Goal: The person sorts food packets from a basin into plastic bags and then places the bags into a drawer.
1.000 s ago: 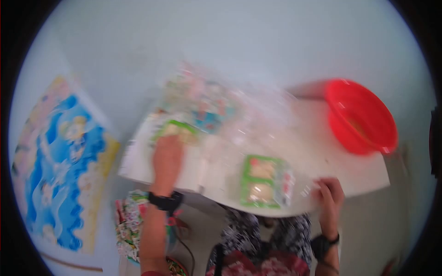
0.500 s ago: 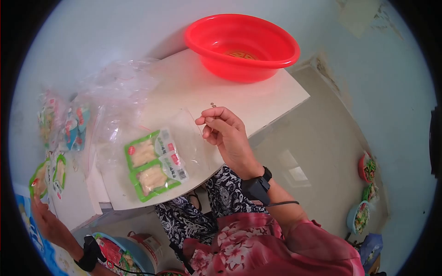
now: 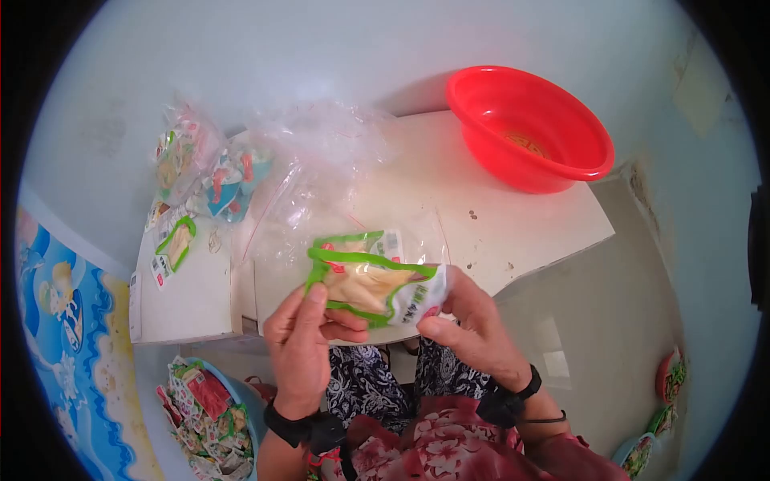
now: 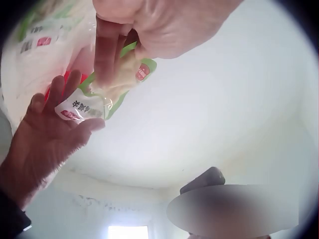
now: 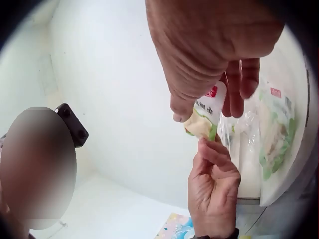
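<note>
I stand at a white table (image 3: 553,220) that runs across the middle of the head view, against a pale blue wall (image 3: 337,52); grey floor (image 3: 553,321) shows at the right, and a blue cartoon picture (image 3: 64,321) fills the lower left. I have one green-edged food packet (image 3: 365,284) in the centre of the frame, over the table's near side. My left hand (image 3: 305,341) pinches its green end between thumb and fingers; my right hand (image 3: 475,333) pinches the white printed end. At least one more packet (image 3: 353,239) shows beneath it, mostly covered, so I cannot count that pile. One small green-edged packet (image 3: 178,243) lies at the left, below two filled bags (image 3: 183,156). Clear plastic (image 3: 321,152) spreads at upper centre. There is one red basin (image 3: 533,132) at upper right, and one blue tub (image 3: 245,393) of packets at lower left.
</note>
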Available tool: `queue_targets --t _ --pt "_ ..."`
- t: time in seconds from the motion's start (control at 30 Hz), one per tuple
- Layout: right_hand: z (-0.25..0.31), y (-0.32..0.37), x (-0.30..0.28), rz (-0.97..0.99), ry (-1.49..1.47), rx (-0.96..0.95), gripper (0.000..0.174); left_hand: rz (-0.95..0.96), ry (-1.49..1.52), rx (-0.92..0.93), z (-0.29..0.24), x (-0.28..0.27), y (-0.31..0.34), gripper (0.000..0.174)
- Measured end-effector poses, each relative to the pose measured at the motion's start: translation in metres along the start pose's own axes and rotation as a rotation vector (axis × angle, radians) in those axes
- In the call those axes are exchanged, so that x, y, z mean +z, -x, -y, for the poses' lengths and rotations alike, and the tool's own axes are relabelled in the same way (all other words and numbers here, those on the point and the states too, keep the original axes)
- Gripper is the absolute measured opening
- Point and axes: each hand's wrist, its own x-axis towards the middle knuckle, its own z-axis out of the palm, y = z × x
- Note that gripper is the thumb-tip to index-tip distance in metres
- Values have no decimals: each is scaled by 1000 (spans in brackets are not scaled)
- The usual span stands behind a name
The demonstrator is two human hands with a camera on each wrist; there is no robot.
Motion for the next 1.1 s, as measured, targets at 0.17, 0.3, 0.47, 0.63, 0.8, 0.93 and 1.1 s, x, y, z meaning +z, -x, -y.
queue_targets --t 0.17,0.3,0.47,0.63,0.8,0.93,1.1 --pt "-8 4 7 -186 -235 66 41 34 96 -93 16 15 -3 31" --pt "-15 8 -3 -281 -227 122 32 86 26 -123 24 21 2 30" --pt "-21 10 -36 -503 -140 12 23 41 -336 94 23 15 1 31" --pt "-14 13 -83 -682 0 6 20 16 -873 510 31 1 -9 32" --pt "-20 4 -102 -679 175 -10 21 54 -1049 486 36 19 -10 31" --pt "-21 1 -97 -520 137 83 24 129 -1158 600 39 31 -5 29" --pt "-23 -7 -86 -367 23 199 24 -66 -1243 672 35 4 -30 41"
